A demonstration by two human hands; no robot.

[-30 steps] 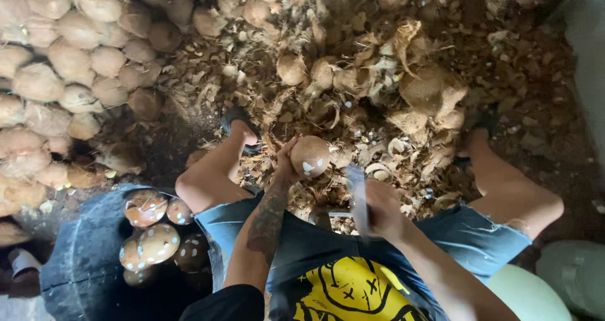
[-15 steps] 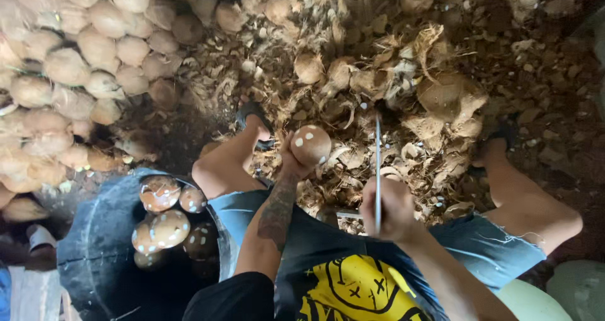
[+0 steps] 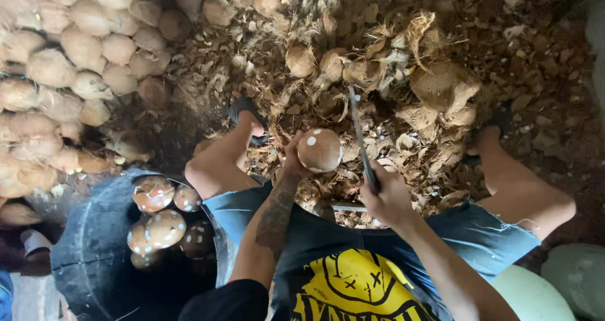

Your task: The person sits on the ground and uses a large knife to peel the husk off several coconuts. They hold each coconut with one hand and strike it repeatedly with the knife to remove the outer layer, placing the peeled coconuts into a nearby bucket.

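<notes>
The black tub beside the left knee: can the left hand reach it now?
Probably not at once: the left hand holds a brown coconut. The black tub sits close beside that arm, with nothing between them.

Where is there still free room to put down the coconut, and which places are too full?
Bare dark ground lies between the coconut pile and the left foot. The black tub keeps room at its near side. Husk litter crowds the ground before the knees.

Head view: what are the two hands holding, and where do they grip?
The left hand cups a husked coconut from its side. The right hand grips a long knife by the handle, blade pointing away.
</notes>
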